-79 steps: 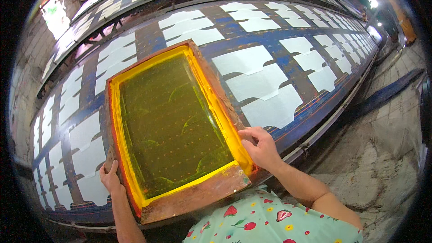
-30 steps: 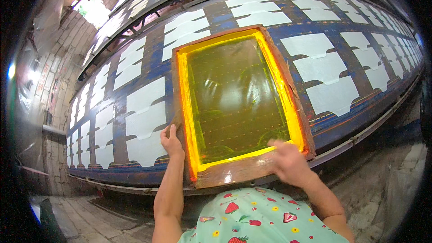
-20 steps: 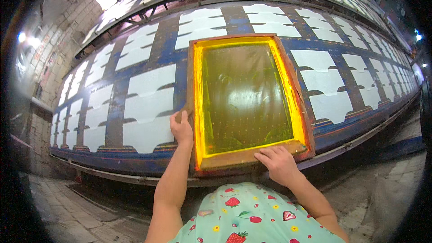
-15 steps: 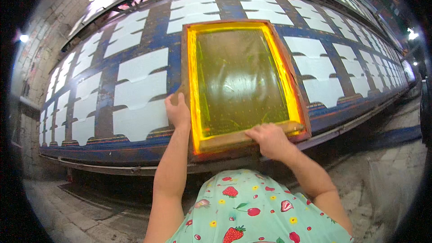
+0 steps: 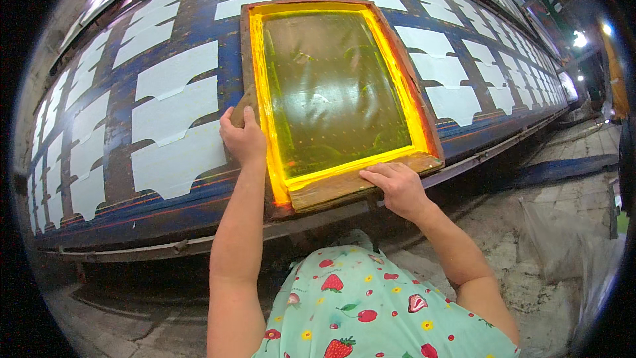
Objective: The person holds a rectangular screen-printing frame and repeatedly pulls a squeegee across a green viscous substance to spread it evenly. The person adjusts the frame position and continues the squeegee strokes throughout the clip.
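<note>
In front of me a rectangular screen-printing frame (image 5: 339,180) lies on a long table, its near end at the table's front edge. Bright yellow ink lines its inner border around a dark, shiny, translucent mesh (image 5: 336,86). My left hand (image 5: 245,134) is closed at the frame's left side, thumb up, on a brown piece (image 5: 244,110) that sticks out there. At the near wooden rail, right of its middle, my right hand (image 5: 397,189) grips with its fingers over the top edge. The underside of the frame is hidden.
White cut fabric pieces (image 5: 177,119) lie in rows on the dark blue and brown table (image 5: 228,33), left, right and beyond the frame. A metal rail (image 5: 179,246) runs along the table's front. Clear plastic sheeting (image 5: 563,245) hangs or lies at the right over the grey floor.
The view has shifted, so the table and its white pieces appear farther left and higher. Both hands stay on the frame, and more of the near rail's wooden side shows.
</note>
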Action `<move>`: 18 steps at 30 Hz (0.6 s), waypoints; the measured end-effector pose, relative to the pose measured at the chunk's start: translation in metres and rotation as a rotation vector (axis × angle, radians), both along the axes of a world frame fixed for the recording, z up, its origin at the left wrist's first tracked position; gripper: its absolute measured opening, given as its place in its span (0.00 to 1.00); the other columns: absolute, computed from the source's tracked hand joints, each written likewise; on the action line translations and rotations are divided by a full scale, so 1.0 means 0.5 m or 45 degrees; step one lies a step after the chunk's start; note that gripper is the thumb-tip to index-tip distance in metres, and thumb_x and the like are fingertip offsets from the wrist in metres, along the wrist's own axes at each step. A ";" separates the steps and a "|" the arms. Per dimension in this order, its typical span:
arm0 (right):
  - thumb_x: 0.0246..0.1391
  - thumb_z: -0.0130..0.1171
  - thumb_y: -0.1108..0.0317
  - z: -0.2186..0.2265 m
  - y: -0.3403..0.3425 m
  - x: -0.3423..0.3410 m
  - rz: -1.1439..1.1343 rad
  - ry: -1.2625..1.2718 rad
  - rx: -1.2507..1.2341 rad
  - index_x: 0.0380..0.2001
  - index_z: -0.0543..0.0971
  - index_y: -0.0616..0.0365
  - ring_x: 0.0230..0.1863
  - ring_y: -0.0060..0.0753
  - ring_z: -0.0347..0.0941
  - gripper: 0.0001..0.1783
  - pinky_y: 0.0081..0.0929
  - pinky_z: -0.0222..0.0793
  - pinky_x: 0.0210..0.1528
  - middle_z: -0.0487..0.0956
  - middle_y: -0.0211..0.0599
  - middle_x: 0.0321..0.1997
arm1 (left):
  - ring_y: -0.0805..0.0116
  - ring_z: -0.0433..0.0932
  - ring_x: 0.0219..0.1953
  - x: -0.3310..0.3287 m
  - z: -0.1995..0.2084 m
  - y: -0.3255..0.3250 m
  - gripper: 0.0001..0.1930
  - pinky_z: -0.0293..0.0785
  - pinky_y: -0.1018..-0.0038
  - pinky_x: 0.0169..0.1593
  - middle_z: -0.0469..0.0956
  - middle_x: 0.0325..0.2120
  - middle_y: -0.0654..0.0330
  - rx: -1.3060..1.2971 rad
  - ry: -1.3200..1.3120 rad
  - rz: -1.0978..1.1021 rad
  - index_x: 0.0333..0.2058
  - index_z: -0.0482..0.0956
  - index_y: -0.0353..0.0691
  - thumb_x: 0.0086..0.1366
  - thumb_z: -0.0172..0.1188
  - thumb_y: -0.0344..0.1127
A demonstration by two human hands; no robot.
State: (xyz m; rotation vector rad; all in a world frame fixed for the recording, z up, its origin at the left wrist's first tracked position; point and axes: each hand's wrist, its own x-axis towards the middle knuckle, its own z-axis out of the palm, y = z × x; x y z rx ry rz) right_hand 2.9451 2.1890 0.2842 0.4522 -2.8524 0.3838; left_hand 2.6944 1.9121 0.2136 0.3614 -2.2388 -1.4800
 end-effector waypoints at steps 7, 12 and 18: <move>0.54 0.63 0.75 -0.029 0.021 -0.123 0.019 0.164 0.025 0.56 0.87 0.52 0.57 0.46 0.83 0.24 0.44 0.79 0.60 0.87 0.38 0.54 | 0.45 0.79 0.64 0.006 0.012 0.002 0.26 0.71 0.57 0.70 0.81 0.61 0.42 -0.005 -0.014 0.005 0.61 0.79 0.32 0.75 0.68 0.45; 0.54 0.61 0.76 -0.036 0.060 -0.321 0.085 0.310 0.008 0.54 0.88 0.52 0.53 0.48 0.83 0.23 0.45 0.79 0.56 0.87 0.39 0.51 | 0.44 0.76 0.66 0.005 0.017 0.001 0.26 0.70 0.55 0.70 0.80 0.62 0.43 0.054 -0.025 -0.012 0.63 0.79 0.33 0.75 0.67 0.45; 0.52 0.62 0.79 -0.029 0.122 -0.577 0.044 0.265 0.071 0.54 0.88 0.49 0.50 0.53 0.83 0.25 0.48 0.80 0.54 0.87 0.43 0.46 | 0.49 0.78 0.64 0.012 0.032 0.017 0.24 0.70 0.59 0.70 0.81 0.60 0.45 0.018 -0.052 0.025 0.63 0.78 0.32 0.78 0.65 0.43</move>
